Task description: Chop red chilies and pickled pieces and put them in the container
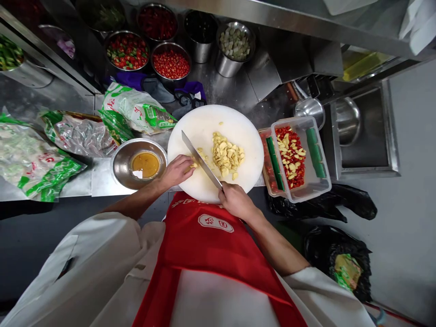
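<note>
My right hand is wrapped round the handle of a kitchen knife, whose blade slants up and left across the round white cutting board. Left of the blade, my left hand presses with bent fingers on pale yellow garlic, partly hidden under the fingertips. A few garlic slices lie close along the blade. To its right, a heap of sliced garlic rests on the board, with one slice apart above it.
A metal bowl of yellowish liquid stands left of the board, near plastic bags. At right, a clear plastic tub holds chopped red chillies topped with garlic slices. Metal containers line the back. A sink is farther right.
</note>
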The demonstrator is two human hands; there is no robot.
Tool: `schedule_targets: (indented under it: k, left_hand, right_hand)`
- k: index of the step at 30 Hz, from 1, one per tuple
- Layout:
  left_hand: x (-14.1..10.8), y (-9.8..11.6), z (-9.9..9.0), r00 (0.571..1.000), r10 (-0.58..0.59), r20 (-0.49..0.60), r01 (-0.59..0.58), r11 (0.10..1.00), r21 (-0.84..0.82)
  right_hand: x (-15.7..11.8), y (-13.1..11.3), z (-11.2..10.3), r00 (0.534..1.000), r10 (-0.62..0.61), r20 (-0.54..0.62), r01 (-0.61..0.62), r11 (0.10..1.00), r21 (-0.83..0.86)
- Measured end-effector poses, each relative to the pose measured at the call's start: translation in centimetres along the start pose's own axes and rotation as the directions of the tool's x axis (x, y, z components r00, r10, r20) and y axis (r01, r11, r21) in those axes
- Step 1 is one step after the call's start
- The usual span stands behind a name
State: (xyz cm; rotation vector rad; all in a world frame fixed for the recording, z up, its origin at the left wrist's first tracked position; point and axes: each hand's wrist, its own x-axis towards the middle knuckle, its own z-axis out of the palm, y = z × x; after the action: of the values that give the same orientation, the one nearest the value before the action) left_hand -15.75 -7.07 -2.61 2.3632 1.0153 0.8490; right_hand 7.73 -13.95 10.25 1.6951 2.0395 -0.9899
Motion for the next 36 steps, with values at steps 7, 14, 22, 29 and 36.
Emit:
schedule_targets:
  k: [7, 14, 22, 29, 36]
  left_hand:
    - [-0.3, 0.0, 0.5, 0.999, 0.003, 0.035, -0.003, 1.000, -0.003]
    - [-0.1, 0.0, 0.3, 0.998, -0.025, 0.066, 0.028, 0.999, -0.036]
    - [-0.4, -0.3, 0.1, 0.996, -0.002, 0.094, 0.003, 1.000, -0.018]
    - [-1.0, -0.4, 0.2, 0.995, -0.027, 0.097, 0.031, 0.999, -0.043]
    - [-1.0, -0.3, 0.3, 0.994, -0.035, 0.107, 0.037, 0.999, -0.019]
  right_hand:
    - [-3.5, 0.3, -0.8, 0.999, -0.037, 0.039, 0.038, 0.999, -0.035]
    - [-0.6, -0.7, -0.2, 0.993, 0.021, 0.113, -0.016, 0.999, -0.044]
    - [-1.1, -0.6, -0.2, 0.993, -0.007, 0.114, 0.012, 0.999, -0.036]
    - [-1.6, -0.6, -0.9, 0.992, -0.034, 0.118, 0.038, 0.999, -0.034]
    - [-0.3, -1.1, 0.0, 0.995, 0.009, 0.095, -0.005, 0.999, -0.041]
